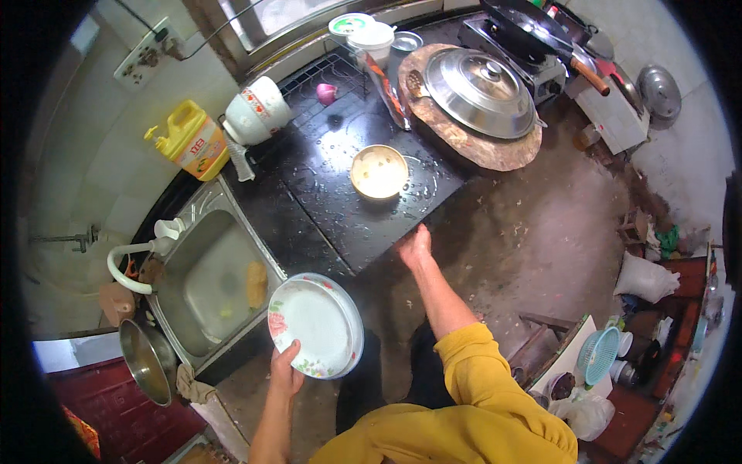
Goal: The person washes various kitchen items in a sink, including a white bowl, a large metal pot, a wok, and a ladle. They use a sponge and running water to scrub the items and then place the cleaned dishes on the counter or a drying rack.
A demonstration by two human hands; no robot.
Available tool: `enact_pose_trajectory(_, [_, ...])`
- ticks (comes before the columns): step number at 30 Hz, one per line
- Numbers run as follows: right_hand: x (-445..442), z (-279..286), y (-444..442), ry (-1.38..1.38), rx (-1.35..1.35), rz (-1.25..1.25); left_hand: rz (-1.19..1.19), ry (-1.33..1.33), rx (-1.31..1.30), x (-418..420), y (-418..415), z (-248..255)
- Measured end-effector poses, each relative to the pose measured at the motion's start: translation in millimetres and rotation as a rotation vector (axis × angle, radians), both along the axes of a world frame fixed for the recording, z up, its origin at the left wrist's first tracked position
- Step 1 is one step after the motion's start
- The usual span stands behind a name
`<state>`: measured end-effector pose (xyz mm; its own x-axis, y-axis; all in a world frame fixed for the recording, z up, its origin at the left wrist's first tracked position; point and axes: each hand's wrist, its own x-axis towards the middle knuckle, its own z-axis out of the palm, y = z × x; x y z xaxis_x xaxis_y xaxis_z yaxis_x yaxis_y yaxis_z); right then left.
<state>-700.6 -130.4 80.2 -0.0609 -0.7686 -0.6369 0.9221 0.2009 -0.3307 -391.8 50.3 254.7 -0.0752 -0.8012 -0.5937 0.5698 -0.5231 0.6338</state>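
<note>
My left hand (285,368) grips the rim of a stack of floral plates (316,327), thumb on top, beside the sink's front corner. My right hand (415,246) is at the front edge of the black countertop (324,214), its fingers partly hidden by the edge; whether it holds anything does not show. A pale yellow bowl (379,172) sits on the wet counter beyond it. Stacked white bowls (258,110) lean on their side near a yellow detergent jug (194,142). A red onion (326,94) lies by a wire rack.
On the left is a steel sink (217,284) with a white faucet (124,267) and a yellowish sponge-like item inside. A lidded steel pan (481,93) rests on a wooden board (464,145); behind it a wok (527,26) stands on a gas stove. A steel basin (145,362) is left of the sink.
</note>
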Motion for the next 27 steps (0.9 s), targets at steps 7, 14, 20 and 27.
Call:
enact_pose_trajectory(7, [-20.0, -29.0, 28.2, 0.008, 0.109, 0.134, -0.06, -0.129, 0.062, -63.2, 24.3, -16.6])
enact_pose_trajectory(14, [-122.5, -38.4, 111.5, 0.857, 0.156, 0.365, -0.215, -0.178, 0.303, -136.1, 31.6, -56.7])
enact_pose_trajectory(20, [-219.5, -25.4, 134.8, 1.223, 0.168, 0.432, -0.228, -0.127, 0.393, -223.7, -5.8, -154.5])
enact_pose_trajectory(27, [-254.2, -15.9, 138.8, 1.277, 0.085, 0.433, -0.165, -0.111, 0.26, -246.9, -76.7, -242.2])
